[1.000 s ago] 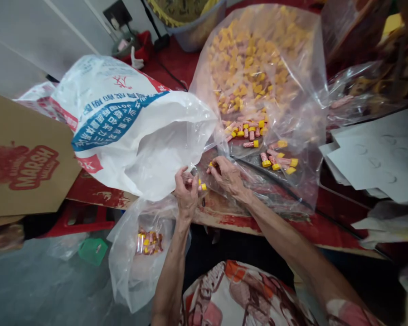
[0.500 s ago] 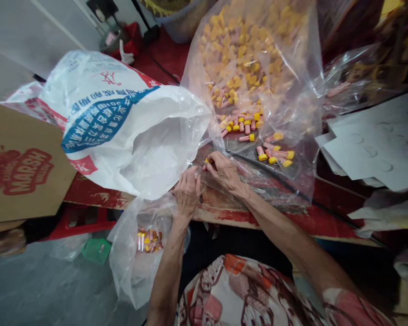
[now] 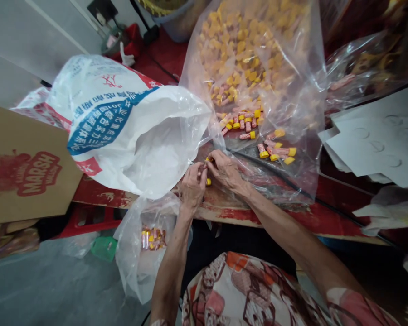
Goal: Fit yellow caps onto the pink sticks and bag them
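Note:
My right hand (image 3: 226, 170) pinches a small yellow-capped tube (image 3: 209, 159) at the table's front edge. Its fingertips meet those of my left hand (image 3: 192, 183), whose thumb and fingers are closed. What my left hand grips is hidden by the fingers. A second yellow cap (image 3: 208, 182) shows just beside my left thumb, low on the wood. Right of my hands, yellow-capped tubes with pink-and-white filling (image 3: 247, 124) lie at the mouth of a large clear plastic bag (image 3: 302, 181). Several more tubes (image 3: 274, 156) lie in a loose group nearer my right wrist.
A white printed sack (image 3: 170, 108) gapes open left of my hands. Below the edge hangs a clear bag (image 3: 132, 271) with capped tubes inside. A cardboard box (image 3: 7, 181) stands at left, and white paper sheets (image 3: 387, 145) lie at right. A dark strip (image 3: 268, 170) crosses the clear bag.
My left hand has risen slightly and moved right, so its fingertips now meet my right hand's. A yellow cap has come into sight beside my left thumb. The view has shifted a little.

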`<state>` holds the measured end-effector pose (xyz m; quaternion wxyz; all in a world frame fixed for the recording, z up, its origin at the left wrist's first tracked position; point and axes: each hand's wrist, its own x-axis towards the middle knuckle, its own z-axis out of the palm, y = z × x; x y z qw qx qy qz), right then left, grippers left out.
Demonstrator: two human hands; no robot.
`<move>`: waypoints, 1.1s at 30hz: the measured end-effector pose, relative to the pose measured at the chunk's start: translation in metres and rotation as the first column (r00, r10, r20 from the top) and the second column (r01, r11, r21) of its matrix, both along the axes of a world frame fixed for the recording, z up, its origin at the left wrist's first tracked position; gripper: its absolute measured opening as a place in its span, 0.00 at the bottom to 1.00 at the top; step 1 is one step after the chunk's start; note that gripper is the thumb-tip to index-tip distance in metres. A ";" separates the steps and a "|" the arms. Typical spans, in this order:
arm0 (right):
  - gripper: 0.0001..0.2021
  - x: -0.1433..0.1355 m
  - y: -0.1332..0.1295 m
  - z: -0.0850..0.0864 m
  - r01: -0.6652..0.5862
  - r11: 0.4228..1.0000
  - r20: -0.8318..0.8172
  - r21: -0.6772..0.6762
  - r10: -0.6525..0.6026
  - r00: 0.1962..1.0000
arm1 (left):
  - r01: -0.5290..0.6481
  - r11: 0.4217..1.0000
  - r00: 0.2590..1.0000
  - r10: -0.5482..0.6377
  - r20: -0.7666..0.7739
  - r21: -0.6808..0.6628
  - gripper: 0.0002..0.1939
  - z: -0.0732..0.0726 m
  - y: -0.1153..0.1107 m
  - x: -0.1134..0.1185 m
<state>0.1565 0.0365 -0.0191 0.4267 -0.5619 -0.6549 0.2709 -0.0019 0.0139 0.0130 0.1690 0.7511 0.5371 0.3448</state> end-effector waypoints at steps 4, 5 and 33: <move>0.03 0.000 0.000 0.002 -0.011 1.000 0.004 -0.008 0.011 1.000 | -0.152 0.947 0.866 0.266 0.423 -0.284 0.26 -0.005 0.000 0.002; 0.03 0.000 0.000 0.003 -0.016 1.000 0.007 -0.011 0.016 1.000 | -0.151 0.934 0.810 0.304 0.502 -0.323 0.29 -0.003 0.001 0.001; 0.05 0.001 0.001 0.002 -0.016 1.000 0.070 -0.010 0.017 0.997 | 0.174 0.971 0.880 -0.077 -0.468 0.167 0.10 0.021 -0.003 0.002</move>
